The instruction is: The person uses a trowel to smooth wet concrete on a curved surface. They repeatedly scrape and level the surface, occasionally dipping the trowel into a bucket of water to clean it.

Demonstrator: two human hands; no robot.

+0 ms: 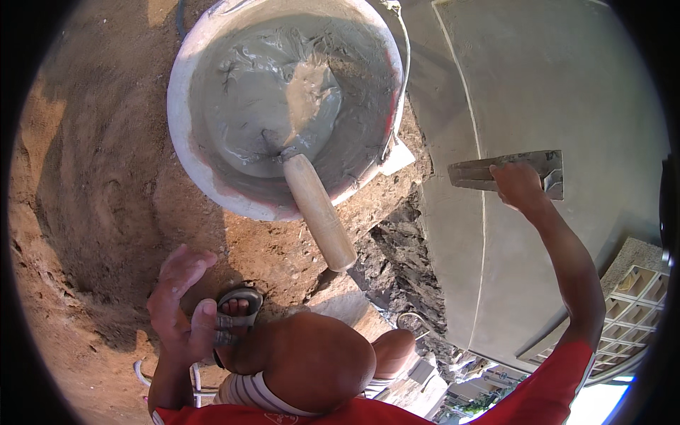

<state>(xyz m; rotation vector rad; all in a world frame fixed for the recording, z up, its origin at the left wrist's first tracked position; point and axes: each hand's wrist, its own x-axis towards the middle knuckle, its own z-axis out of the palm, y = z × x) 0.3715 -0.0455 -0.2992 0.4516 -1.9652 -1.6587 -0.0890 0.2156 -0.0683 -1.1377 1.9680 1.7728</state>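
Note:
My right hand (520, 185) is closed around the grip of a rectangular metal plastering trowel (467, 174). The trowel's blade lies against a smooth grey plastered wall (567, 85), crossing a pale thin line (464, 85) that runs along it. My left hand (178, 304) hovers over the dirt with fingers apart and nothing in it. Ahead of me stands a round, mortar-stained bucket (183, 134) holding wet grey mortar (248, 106). A tool's thick wooden handle (319, 212) leans out over the near rim; its other end is sunk in the mortar.
Brown dirt (106, 198) spreads to the left. My sandalled foot (237, 308) and bent knees (312, 361) are close below the bucket. Rough dark rubble (404, 262) lines the wall's foot. Pale openwork blocks (634, 304) sit at lower right. The bucket's wire handle (406, 64) hangs on its right side.

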